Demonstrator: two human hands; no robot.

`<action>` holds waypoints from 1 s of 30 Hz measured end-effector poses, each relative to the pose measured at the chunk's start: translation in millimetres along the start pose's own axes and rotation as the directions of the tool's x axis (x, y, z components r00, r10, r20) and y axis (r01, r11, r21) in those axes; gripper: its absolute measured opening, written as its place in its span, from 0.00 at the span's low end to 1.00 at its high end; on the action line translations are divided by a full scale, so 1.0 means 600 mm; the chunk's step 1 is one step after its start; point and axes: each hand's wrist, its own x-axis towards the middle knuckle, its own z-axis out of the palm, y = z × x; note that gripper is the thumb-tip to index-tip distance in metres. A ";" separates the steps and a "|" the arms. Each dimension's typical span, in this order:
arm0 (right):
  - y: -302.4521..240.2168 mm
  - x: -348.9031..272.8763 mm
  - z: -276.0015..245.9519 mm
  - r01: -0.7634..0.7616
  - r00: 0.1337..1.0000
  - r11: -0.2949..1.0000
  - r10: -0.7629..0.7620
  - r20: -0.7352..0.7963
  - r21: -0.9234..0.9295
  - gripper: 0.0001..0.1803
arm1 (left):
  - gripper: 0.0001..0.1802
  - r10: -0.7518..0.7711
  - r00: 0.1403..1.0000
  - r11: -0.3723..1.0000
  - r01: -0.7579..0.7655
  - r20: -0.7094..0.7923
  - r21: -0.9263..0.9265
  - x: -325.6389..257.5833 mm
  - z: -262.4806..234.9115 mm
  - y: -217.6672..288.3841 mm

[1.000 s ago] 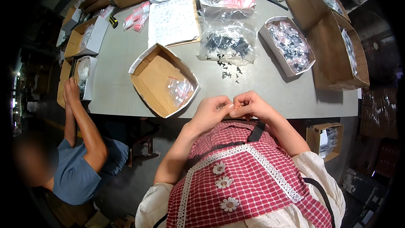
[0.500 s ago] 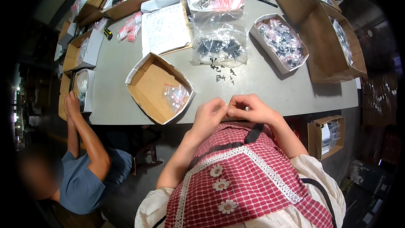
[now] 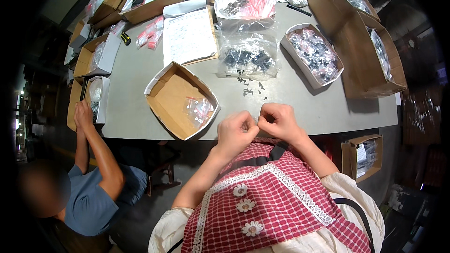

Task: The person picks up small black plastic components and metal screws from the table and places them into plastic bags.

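My left hand (image 3: 236, 130) and right hand (image 3: 281, 121) are now curled tighter than a moment ago, nearly meeting, so my grip seems shifted, though I cannot tell what they pinch, while small black parts (image 3: 248, 92) lie beyond them on the table (image 3: 309, 108).

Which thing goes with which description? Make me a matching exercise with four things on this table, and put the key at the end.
1. open box
2. clear bag
3. small hand tool
4. paper sheet

A. yellow and black
B. white and flat
C. holds small packets
D. loose dark parts lie before it

1-C; 2-D; 3-A; 4-B
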 end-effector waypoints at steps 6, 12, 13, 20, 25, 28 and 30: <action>0.040 -0.008 0.033 -0.312 0.950 0.892 0.303 0.081 0.328 0.09 | 0.12 0.310 0.936 0.928 -0.259 -0.167 0.268 0.020 0.000 -0.004; 0.082 -0.005 0.034 -0.425 0.905 0.841 0.382 0.187 0.334 0.11 | 0.17 0.241 0.970 0.958 -0.235 -0.015 0.167 -0.002 0.017 -0.058; 0.095 0.006 0.027 -0.426 0.904 0.874 0.405 0.135 0.232 0.12 | 0.18 0.215 0.976 0.962 -0.211 -0.008 0.176 -0.003 0.018 -0.064; 0.143 0.088 0.022 0.167 0.975 0.919 -0.208 -0.080 -0.356 0.11 | 0.18 0.215 0.976 0.967 -0.207 -0.040 0.145 0.011 0.041 -0.072; 0.161 0.085 0.016 0.061 0.998 0.898 -0.047 0.042 -0.436 0.09 | 0.18 0.179 0.984 0.980 -0.178 -0.011 0.086 0.016 0.047 -0.081; 0.176 0.080 -0.013 -0.095 0.988 0.947 0.127 0.085 -0.306 0.09 | 0.18 0.131 0.991 0.990 -0.130 -0.011 0.046 0.016 0.051 -0.087; 0.177 0.081 -0.035 -0.127 0.965 0.956 0.181 0.191 -0.263 0.10 | 0.18 0.096 0.995 0.995 -0.096 -0.008 0.002 0.018 0.056 -0.092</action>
